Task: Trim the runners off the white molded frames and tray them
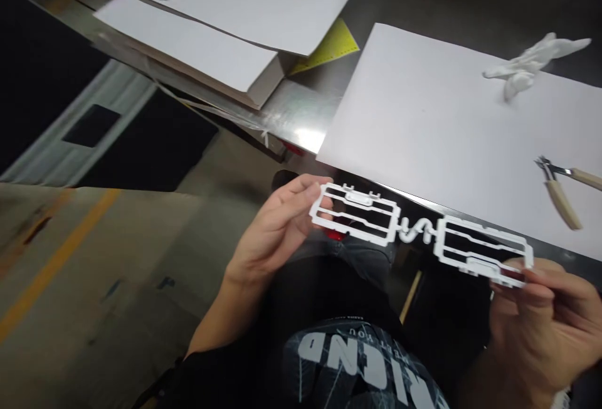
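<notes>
A white plastic part (391,239) stretches between my hands in front of the table edge. It is made of two rectangular open frames joined by a curvy link in the middle. My left hand (282,221) pinches the outer end of its left frame between thumb and fingers. At the other end, my right hand (548,312) grips the lower right corner of the right frame. Beyond my right hand, side cutters (562,192) with pale handles lie on a white sheet (423,101), jaws apart. A crumpled white glove-like item (531,67) lies farther back on that sheet.
At the upper left, white sheets (263,1) lie over a stack of board (188,45), with a yellow piece (333,48) sticking out beneath. The metal table (301,108) has its edge just past my hands. Floor with a yellow line (56,265) shows at left.
</notes>
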The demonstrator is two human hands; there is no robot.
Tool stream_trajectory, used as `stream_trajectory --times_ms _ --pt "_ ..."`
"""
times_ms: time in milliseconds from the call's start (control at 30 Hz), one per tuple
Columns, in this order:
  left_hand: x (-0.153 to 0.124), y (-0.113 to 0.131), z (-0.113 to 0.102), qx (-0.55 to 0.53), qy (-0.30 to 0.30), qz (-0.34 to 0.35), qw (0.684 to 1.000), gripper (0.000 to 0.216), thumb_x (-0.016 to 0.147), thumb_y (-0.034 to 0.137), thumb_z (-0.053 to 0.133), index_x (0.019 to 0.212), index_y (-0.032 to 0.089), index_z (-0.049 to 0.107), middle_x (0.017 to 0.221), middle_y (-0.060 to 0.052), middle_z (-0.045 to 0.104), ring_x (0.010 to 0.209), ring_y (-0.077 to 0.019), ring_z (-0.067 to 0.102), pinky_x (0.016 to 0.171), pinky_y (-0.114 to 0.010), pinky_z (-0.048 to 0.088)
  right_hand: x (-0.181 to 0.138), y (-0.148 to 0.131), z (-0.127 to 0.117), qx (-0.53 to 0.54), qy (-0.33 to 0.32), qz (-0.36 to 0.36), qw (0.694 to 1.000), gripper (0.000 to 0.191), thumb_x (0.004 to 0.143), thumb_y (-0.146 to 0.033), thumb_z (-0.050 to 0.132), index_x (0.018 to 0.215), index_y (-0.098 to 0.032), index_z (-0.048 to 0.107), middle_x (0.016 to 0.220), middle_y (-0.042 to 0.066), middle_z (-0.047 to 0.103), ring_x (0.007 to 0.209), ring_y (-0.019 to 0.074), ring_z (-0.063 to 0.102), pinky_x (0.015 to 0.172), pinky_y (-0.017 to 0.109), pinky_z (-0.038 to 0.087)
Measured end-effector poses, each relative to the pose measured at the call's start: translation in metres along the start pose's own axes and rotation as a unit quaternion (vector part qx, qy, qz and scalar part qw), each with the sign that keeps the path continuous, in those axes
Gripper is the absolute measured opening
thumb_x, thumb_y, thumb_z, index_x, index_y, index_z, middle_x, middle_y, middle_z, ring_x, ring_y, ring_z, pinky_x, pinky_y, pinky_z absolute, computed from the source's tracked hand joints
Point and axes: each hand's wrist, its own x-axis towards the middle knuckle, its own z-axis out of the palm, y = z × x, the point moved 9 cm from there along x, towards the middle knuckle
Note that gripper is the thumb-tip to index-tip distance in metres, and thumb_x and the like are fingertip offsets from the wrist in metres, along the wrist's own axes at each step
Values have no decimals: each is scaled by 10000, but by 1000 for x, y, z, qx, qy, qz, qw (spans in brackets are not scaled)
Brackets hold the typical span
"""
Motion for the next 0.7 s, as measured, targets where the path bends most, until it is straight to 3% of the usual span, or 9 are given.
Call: stream_trajectory --times_ms 167,333,533,700 --pt "7 2 -9 22 38 10 999 381 608 292 1097 877 170 857 662 19 735 578 -59 679 577 -97 597 0 -1 5 12 -9 29 999 416 739 -472 1045 1051 -290 838 759 3 715 590 187 658 442 284 543" --pt "9 3 -12 32 58 11 998 421 567 316 1112 874 173 861 641 38 704 534 -43 627 526 -89 567 -1 3 10 36 -40 69 996 607 735 -580 1020 1251 -318 838 706 -1 698 493 164 615 363 243 494" --pt "8 3 -19 33 72 16 997 447 557 301 1114 901 168 860 658 43 702 536 -39 617 513 -88 564 2 1 19 69 -72 89 991 589 734 -592 1015 1252 -375 838 635 -32 633 446 110 533 359 191 461" --pt "11 2 -22 25 57 14 998 345 676 275 1060 928 167 850 672 36 698 555 -47 624 514 -92 560 2 1 19 62 -65 97 991 596 698 -618 1028 1215 -381 850 580 -44 573 410 81 418 343 185 386"
